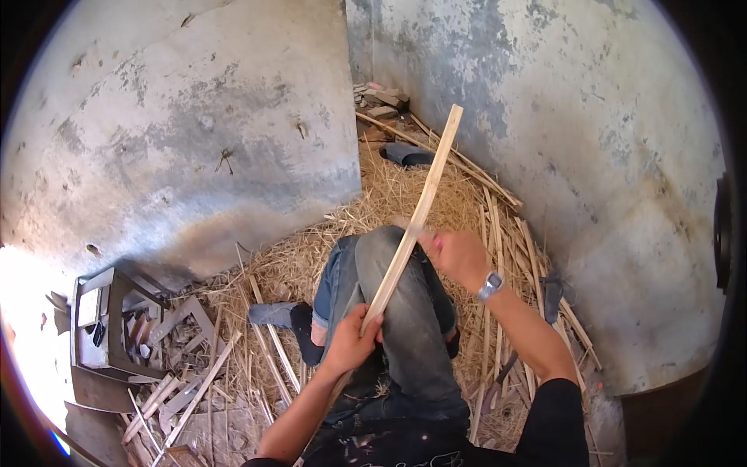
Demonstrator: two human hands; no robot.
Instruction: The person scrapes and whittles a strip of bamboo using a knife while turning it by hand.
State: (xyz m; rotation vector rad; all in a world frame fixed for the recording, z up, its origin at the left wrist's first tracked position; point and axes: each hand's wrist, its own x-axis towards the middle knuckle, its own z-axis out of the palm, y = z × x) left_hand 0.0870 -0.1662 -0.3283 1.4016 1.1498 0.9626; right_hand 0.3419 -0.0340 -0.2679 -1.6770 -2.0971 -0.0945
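Note:
A long, pale wooden strip point(425, 194) slants up and away across my knees. My left hand point(353, 339) is closed around its lower part, near my lap. My right hand point(460, 259) is a fist beside the middle of the strip. It grips a knife point(421, 231) whose pink handle shows a little between the fingers. The greyish blade is blurred and lies across the strip; I cannot tell how deeply it touches the wood. Below the strip are my bent knees in worn jeans point(405, 319).
Shavings point(397, 187) cover the floor. More long strips point(498, 257) lie along the right wall, near a dark slipper point(406, 154) and rubble point(381, 100). To the left are an overturned wooden frame point(117, 358) and scrap pieces point(187, 327). Worn walls point(194, 117) close in both sides.

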